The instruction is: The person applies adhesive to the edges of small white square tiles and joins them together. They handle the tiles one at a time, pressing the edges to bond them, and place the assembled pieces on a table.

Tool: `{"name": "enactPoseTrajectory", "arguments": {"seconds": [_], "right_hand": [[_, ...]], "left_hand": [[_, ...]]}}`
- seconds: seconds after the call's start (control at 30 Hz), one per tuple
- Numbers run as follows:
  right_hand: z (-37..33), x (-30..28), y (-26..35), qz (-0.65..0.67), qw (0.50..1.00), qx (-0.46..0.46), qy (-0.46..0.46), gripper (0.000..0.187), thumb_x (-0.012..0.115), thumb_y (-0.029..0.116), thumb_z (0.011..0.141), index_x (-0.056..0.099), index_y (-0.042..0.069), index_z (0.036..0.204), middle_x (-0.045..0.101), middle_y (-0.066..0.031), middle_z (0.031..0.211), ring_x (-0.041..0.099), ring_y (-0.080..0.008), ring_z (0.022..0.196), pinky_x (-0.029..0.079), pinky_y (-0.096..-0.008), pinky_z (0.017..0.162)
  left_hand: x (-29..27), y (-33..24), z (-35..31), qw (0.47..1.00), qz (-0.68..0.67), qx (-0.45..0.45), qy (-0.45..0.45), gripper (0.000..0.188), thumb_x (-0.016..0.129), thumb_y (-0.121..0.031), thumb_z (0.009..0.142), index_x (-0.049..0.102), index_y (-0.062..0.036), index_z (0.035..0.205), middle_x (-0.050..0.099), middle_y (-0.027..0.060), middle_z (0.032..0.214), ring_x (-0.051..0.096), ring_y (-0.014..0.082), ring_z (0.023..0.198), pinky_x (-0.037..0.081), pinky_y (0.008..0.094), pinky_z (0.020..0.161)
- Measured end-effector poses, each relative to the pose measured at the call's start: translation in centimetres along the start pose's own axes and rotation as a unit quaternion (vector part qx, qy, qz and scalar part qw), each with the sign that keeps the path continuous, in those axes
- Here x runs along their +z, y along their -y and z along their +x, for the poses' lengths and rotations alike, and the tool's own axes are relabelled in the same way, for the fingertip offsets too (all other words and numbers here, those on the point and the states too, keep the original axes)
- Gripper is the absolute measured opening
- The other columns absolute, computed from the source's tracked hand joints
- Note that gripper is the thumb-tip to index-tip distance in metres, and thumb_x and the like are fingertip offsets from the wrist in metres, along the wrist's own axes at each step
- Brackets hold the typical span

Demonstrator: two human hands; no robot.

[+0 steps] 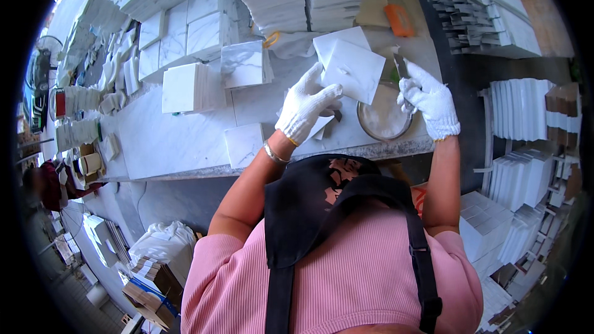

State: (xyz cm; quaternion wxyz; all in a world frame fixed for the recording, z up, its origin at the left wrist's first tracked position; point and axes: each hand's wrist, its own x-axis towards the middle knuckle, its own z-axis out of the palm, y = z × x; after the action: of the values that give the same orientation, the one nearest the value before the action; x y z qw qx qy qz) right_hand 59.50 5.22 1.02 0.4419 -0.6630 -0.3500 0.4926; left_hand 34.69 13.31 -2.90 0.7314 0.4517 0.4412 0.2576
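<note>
My left hand [306,104], in a white knit glove, has thumb and forefinger spread beside a square white tile [356,69]. The thumb lies close to the tile's left edge; whether they touch, I cannot tell. A small pale blob sits on the tile's face, and another white tile [337,36] lies partly under it. In my gloved right hand [431,102] is a small putty knife [400,63], gripped with its blade pointing away from me. Just left of that hand is a round dish [376,138] holding white paste, partly covered by the tile's corner.
Tile stacks [192,88] and a marbled stack [242,65] stand left on the worktop [151,133]. Tall stacks [272,0] rise at the back, near an orange object [399,20]. A flat tile [244,143] lies by my left forearm. More tiles [523,111] fill the right side.
</note>
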Motion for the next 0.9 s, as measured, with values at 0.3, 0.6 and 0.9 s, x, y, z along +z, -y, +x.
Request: {"name": "enactPoseTrajectory", "arguments": {"seconds": [0.3, 0.6, 0.9], "right_hand": [[-2.8, -0.4, -2.4, 0.103, 0.99, -0.071, 0.057, 0.017, 0.059, 0.017, 0.097, 0.062, 0.0, 0.098, 0.068, -0.0172, 0.103, 0.068, -0.0239, 0.087, 0.054, -0.0334, 0.078], [-5.9, -1.0, -1.5, 0.374, 0.901, -0.125, 0.179, 0.013, 0.058, 0.016, 0.097, 0.057, 0.005, 0.09, 0.063, -0.0092, 0.094, 0.058, -0.0153, 0.087, 0.048, -0.0284, 0.078], [-5.6, -17.0, -6.9, 0.349, 0.809, -0.281, -0.38, 0.046, 0.055, 0.022, 0.1, 0.047, -0.014, 0.128, 0.062, -0.02, 0.119, 0.06, -0.026, 0.111, 0.046, -0.0372, 0.096]], "left_hand": [[0.8, -0.5, -0.3, 0.998, -0.026, 0.052, -0.02, 0.062, 0.064, -0.019, 0.09, 0.04, 0.006, 0.142, 0.068, 0.0133, 0.098, 0.068, 0.0173, 0.076, 0.053, 0.0256, 0.063], [6.6, -2.4, 0.5, 0.975, 0.103, 0.168, 0.106, 0.054, 0.063, -0.009, 0.087, 0.047, 0.0049, 0.137, 0.068, 0.0129, 0.103, 0.067, 0.0145, 0.076, 0.054, 0.0257, 0.068], [16.1, -3.7, 2.0, 0.906, 0.218, 0.246, 0.265, 0.044, 0.063, -0.008, 0.088, 0.056, 0.0051, 0.129, 0.069, 0.0078, 0.092, 0.065, 0.0101, 0.073, 0.053, 0.0224, 0.067]]}}
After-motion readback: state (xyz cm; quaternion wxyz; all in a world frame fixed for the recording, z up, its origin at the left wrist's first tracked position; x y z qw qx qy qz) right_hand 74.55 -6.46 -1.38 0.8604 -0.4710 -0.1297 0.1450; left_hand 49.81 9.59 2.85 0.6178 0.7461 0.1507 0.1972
